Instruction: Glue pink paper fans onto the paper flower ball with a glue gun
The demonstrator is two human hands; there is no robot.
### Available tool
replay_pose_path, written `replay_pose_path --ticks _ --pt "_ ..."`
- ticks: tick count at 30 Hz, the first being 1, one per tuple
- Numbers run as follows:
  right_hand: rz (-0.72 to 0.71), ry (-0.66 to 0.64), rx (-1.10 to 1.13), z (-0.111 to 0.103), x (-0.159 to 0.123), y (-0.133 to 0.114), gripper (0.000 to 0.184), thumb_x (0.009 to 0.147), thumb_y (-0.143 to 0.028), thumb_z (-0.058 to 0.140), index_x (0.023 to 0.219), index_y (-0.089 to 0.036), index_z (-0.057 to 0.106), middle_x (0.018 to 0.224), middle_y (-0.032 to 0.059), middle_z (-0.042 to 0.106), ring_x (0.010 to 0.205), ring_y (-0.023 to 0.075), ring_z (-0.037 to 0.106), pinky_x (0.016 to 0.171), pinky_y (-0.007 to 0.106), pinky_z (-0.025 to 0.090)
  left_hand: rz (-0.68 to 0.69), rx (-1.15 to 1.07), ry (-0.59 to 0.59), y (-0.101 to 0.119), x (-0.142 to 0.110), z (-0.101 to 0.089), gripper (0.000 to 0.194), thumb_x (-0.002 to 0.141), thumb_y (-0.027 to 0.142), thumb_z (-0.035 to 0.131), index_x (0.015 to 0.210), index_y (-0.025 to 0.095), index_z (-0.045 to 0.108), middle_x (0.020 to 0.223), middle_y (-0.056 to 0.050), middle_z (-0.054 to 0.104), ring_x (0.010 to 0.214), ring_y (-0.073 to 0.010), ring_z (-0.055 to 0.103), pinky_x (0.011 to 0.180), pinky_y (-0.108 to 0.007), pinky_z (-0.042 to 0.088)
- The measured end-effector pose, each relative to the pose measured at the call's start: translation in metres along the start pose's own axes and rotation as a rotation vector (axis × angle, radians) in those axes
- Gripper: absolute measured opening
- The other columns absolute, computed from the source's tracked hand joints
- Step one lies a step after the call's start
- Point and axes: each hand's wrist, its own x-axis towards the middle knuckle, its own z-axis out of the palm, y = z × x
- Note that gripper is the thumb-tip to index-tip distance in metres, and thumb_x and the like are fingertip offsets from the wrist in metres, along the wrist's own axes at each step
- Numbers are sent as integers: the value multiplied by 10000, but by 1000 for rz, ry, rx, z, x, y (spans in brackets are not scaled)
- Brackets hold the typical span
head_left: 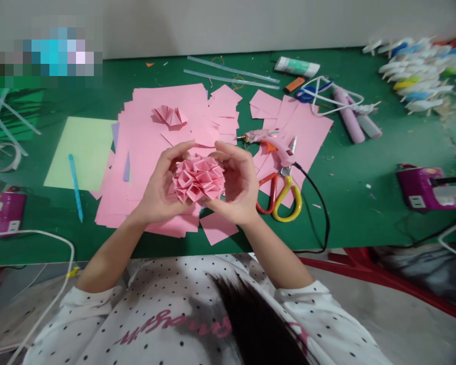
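Between my two hands I hold a pink folded-paper ball, made of many pleated pockets, above the paper stack. My left hand curves round its left side, thumb below and fingers above. On the other side my right hand cups it the same way. Beneath lies a stack of pink paper sheets, with a small pleated pink paper piece on top. To the right of my right hand rest a pink glue gun and scissors with red and yellow handles.
A pale green sheet with a blue pen lies left. Glue sticks, a white-green tube and an orange lighter are at the back. Purple power boxes stand at both sides; the glue gun's black cord loops right.
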Motion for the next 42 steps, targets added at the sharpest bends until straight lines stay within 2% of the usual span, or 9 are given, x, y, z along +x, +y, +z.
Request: replay_pose_path --ticks 5,10,15,20,27,32,35,38,42 --pt "41 -69 56 -5 1 -5 807 770 -526 854 1485 -367 515 1220 50 646 1081 251 676 962 480 605 -49 -196 -5 4 0 -4 927 539 578 1030 1311 239 644 1264 -94 675 1120 -246 707 942 -364 638" --pt "129 -160 103 -6 3 -4 918 787 -583 832 1577 -390 406 1406 80 587 1267 302 630 1081 547 563 -131 -350 114 2 -1 -2 832 558 376 1064 1282 249 674 1198 -51 666 1049 -172 680 895 -281 596" --pt "255 -97 113 -6 6 -3 841 833 -593 814 1541 -357 426 1213 67 643 1145 263 672 1071 515 581 -329 -420 61 0 -2 -6 926 610 304 1040 1422 323 596 1167 -21 650 1062 -166 674 876 -258 573" --pt "362 -192 -39 -9 12 -2 809 849 -511 830 1535 -343 437 1117 50 667 1046 248 672 1025 524 586 -406 -492 -51 -9 -3 -13 978 707 366 973 1558 370 490 1261 -51 643 1088 -194 684 882 -285 594" --pt "413 -269 61 9 22 0 1070 799 -518 877 1644 -356 243 1530 123 524 1461 307 523 1225 572 493 -515 -604 219 -18 -6 -12 866 689 486 975 1453 306 608 1235 -65 670 1116 -206 691 950 -302 606" --pt "465 -106 139 13 29 9 876 853 -481 830 1580 -341 363 1185 57 661 1091 235 692 1027 487 596 -545 -516 225 -19 -10 -11 917 662 547 982 1459 307 597 1364 -85 651 1273 -259 650 1065 -359 574" --pt "468 -111 153 9 33 13 866 825 -423 856 1558 -341 401 1036 6 669 934 196 689 924 427 599 -470 -418 145 -18 -9 -16 1010 653 480 1004 1532 343 525 1471 -86 592 1404 -291 572 1153 -404 528" --pt "480 -208 102 7 36 14 852 798 -387 863 1537 -320 444 1061 16 684 951 200 690 946 432 592 -501 -428 87 -16 -5 -23 1055 688 388 996 1584 400 439 1423 -65 600 1321 -255 613 1058 -377 577" --pt "496 -265 126 11 36 15 976 774 -434 886 1592 -308 369 1262 80 663 1160 249 679 1071 484 566 -598 -451 190 -19 -2 -26 877 683 320 995 1460 338 588 1177 -31 634 1060 -168 656 889 -269 593"
